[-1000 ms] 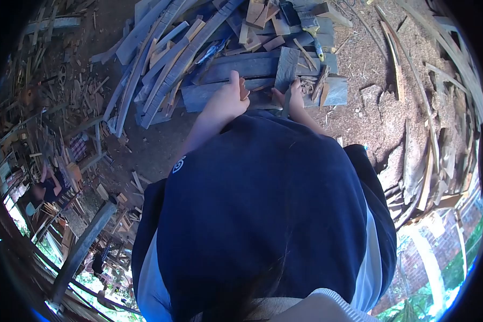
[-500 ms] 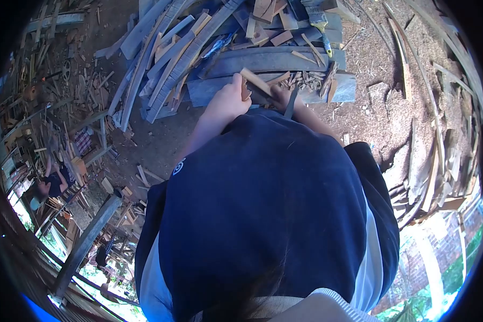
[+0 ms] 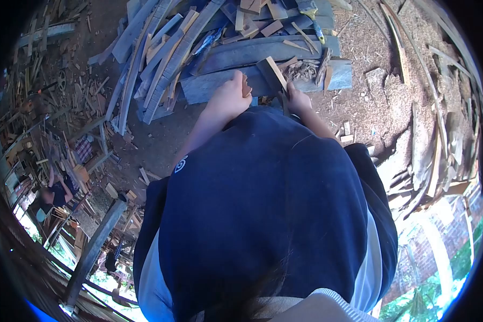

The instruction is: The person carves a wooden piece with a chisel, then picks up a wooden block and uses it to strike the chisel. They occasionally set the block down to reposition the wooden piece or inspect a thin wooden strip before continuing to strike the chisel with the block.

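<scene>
My left hand [image 3: 228, 99] is closed round a small brown piece with a ragged edge [image 3: 246, 86], whose kind I cannot make out. To its right, my right hand [image 3: 299, 101] grips the lower end of a short wooden block [image 3: 274, 73], tilted with its pale edge up and one broad face dark. Both hands are above the near edge of a grey board [image 3: 205, 88]. A narrow dark strip [image 3: 284, 103] shows beside the right hand, partly hidden by my shirt. Wood shavings [image 3: 304, 71] lie just beyond that hand.
Small wood offcuts [image 3: 250, 26] and a paintbrush [image 3: 315, 22] lie at the far side of the boards. Long planks [image 3: 172, 67] are stacked on the left. Wood strips [image 3: 400, 51] lie on the right-hand ground. Another person [image 3: 56, 194] is far left.
My right hand has turned the wooden block from slanting between the hands to pointing away from me, and it has moved apart from the left hand. The left hand keeps its grip.
</scene>
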Tool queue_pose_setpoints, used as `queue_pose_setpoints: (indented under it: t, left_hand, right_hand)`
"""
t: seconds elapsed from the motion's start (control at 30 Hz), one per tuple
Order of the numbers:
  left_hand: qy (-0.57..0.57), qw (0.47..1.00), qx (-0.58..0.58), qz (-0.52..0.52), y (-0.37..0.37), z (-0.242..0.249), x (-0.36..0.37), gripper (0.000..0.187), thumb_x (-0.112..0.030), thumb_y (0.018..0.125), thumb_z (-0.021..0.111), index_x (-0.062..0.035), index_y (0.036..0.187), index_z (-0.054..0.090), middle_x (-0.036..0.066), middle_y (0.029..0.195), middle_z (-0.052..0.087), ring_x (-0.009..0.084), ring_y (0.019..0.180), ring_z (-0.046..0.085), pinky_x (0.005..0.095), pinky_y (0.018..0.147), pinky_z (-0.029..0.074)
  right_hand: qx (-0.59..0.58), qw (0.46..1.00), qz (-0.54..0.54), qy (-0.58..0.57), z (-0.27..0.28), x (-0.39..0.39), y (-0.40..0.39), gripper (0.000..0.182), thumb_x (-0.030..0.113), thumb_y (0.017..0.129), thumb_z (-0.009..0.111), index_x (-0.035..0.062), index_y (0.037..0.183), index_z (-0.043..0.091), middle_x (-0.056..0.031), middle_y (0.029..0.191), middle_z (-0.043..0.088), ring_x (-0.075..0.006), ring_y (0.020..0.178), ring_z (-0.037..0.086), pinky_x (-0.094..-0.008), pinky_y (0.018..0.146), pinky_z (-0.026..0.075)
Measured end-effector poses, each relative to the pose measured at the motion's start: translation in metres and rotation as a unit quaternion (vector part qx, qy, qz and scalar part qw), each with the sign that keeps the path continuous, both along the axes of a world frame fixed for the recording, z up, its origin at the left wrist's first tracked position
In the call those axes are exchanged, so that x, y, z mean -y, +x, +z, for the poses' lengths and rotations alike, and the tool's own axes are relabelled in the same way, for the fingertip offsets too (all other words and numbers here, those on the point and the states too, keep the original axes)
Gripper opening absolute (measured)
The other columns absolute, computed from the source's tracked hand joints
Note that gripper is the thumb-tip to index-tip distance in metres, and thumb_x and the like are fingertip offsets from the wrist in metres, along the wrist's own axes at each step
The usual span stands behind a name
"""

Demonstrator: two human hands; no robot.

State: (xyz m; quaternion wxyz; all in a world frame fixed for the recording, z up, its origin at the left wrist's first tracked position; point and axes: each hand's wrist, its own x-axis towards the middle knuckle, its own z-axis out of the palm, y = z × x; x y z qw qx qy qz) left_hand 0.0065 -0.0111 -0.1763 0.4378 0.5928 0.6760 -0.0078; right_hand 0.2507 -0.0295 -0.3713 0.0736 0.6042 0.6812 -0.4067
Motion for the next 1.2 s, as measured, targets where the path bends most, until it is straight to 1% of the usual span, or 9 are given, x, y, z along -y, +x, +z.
queue_pose_setpoints:
  t: [0.23, 0.4, 0.53, 0.63, 0.7, 0.97, 1.07, 1.17, 1.2]
  left_hand:
    - [0.011, 0.999, 0.009, -0.035, 0.016, 0.003, 0.002, 0.049, -0.021, 0.085, 0.066, 0.0011, 0.122, 0.043, 0.027, 0.109, 0.064, 0.0429, 0.105, 0.062, 0.0478, 0.088, 0.049]
    - [-0.003, 0.998, -0.013, -0.058, 0.024, 0.005, 0.004, 0.049, -0.023, 0.085, 0.066, 0.0009, 0.121, 0.042, 0.029, 0.108, 0.064, 0.0440, 0.104, 0.062, 0.0481, 0.087, 0.049]
    - [-0.001, 0.998, -0.009, -0.069, 0.027, 0.001, 0.008, 0.050, -0.024, 0.084, 0.067, 0.0000, 0.120, 0.043, 0.029, 0.108, 0.064, 0.0438, 0.103, 0.062, 0.0491, 0.087, 0.049]
    - [-0.015, 0.996, -0.033, -0.077, 0.030, 0.005, 0.011, 0.050, -0.024, 0.083, 0.068, -0.0008, 0.119, 0.043, 0.028, 0.108, 0.064, 0.0431, 0.103, 0.063, 0.0493, 0.087, 0.049]
    - [-0.008, 0.997, -0.023, -0.071, 0.029, 0.000, 0.015, 0.049, -0.024, 0.083, 0.068, -0.0010, 0.120, 0.043, 0.028, 0.108, 0.064, 0.0429, 0.103, 0.063, 0.0492, 0.087, 0.050]
    - [-0.008, 0.999, -0.004, -0.039, 0.018, -0.002, 0.021, 0.048, -0.023, 0.083, 0.068, -0.0008, 0.118, 0.044, 0.027, 0.108, 0.064, 0.0443, 0.103, 0.062, 0.0490, 0.088, 0.049]
    - [0.033, 0.999, 0.001, -0.022, 0.014, -0.006, 0.023, 0.044, -0.020, 0.082, 0.068, -0.0012, 0.115, 0.046, 0.026, 0.106, 0.065, 0.0441, 0.103, 0.062, 0.0490, 0.086, 0.049]
    - [0.099, 0.995, 0.017, -0.013, 0.012, -0.001, 0.020, 0.037, -0.015, 0.080, 0.070, -0.0023, 0.108, 0.049, 0.022, 0.096, 0.065, 0.0407, 0.094, 0.064, 0.0475, 0.081, 0.050]
    - [0.170, 0.985, 0.019, -0.025, 0.012, 0.002, 0.017, 0.033, -0.013, 0.079, 0.070, -0.0032, 0.104, 0.051, 0.019, 0.090, 0.064, 0.0382, 0.089, 0.064, 0.0465, 0.078, 0.050]
  right_hand:
    - [0.013, 0.997, -0.074, 0.009, -0.002, 0.020, 0.019, 0.035, 0.037, 0.090, 0.054, 0.0081, 0.109, 0.045, -0.0260, 0.092, 0.068, -0.0448, 0.086, 0.066, -0.0547, 0.075, 0.052]
    - [0.020, 0.987, -0.157, 0.013, 0.003, 0.031, 0.028, 0.043, 0.047, 0.093, 0.052, 0.0075, 0.108, 0.045, -0.0257, 0.091, 0.068, -0.0460, 0.087, 0.066, -0.0551, 0.076, 0.052]
    - [0.026, 0.986, -0.162, 0.010, 0.004, 0.034, 0.031, 0.045, 0.050, 0.094, 0.050, 0.0077, 0.109, 0.045, -0.0260, 0.092, 0.069, -0.0458, 0.087, 0.066, -0.0554, 0.076, 0.052]
    - [0.024, 0.983, -0.182, 0.016, 0.005, 0.037, 0.031, 0.043, 0.048, 0.093, 0.050, 0.0066, 0.104, 0.046, -0.0288, 0.091, 0.067, -0.0485, 0.086, 0.065, -0.0576, 0.074, 0.050]
    - [0.052, 0.980, -0.193, 0.018, 0.005, 0.037, 0.034, 0.044, 0.049, 0.095, 0.049, 0.0074, 0.109, 0.044, -0.0261, 0.091, 0.068, -0.0451, 0.086, 0.067, -0.0557, 0.074, 0.052]
    - [0.066, 0.977, -0.195, 0.052, 0.007, 0.034, 0.040, 0.044, 0.048, 0.094, 0.049, 0.0061, 0.108, 0.044, -0.0256, 0.089, 0.069, -0.0460, 0.084, 0.067, -0.0562, 0.073, 0.051]
    - [0.062, 0.978, -0.192, 0.045, 0.014, 0.034, 0.041, 0.044, 0.048, 0.094, 0.049, 0.0057, 0.108, 0.044, -0.0263, 0.090, 0.068, -0.0464, 0.085, 0.066, -0.0557, 0.073, 0.051]
    - [0.048, 0.980, -0.190, 0.033, 0.015, 0.031, 0.043, 0.045, 0.047, 0.094, 0.050, 0.0046, 0.108, 0.045, -0.0279, 0.091, 0.068, -0.0470, 0.088, 0.066, -0.0551, 0.074, 0.051]
    - [0.040, 0.980, -0.193, 0.025, 0.012, 0.031, 0.044, 0.046, 0.047, 0.094, 0.051, 0.0038, 0.108, 0.045, -0.0289, 0.092, 0.067, -0.0475, 0.090, 0.065, -0.0549, 0.075, 0.051]
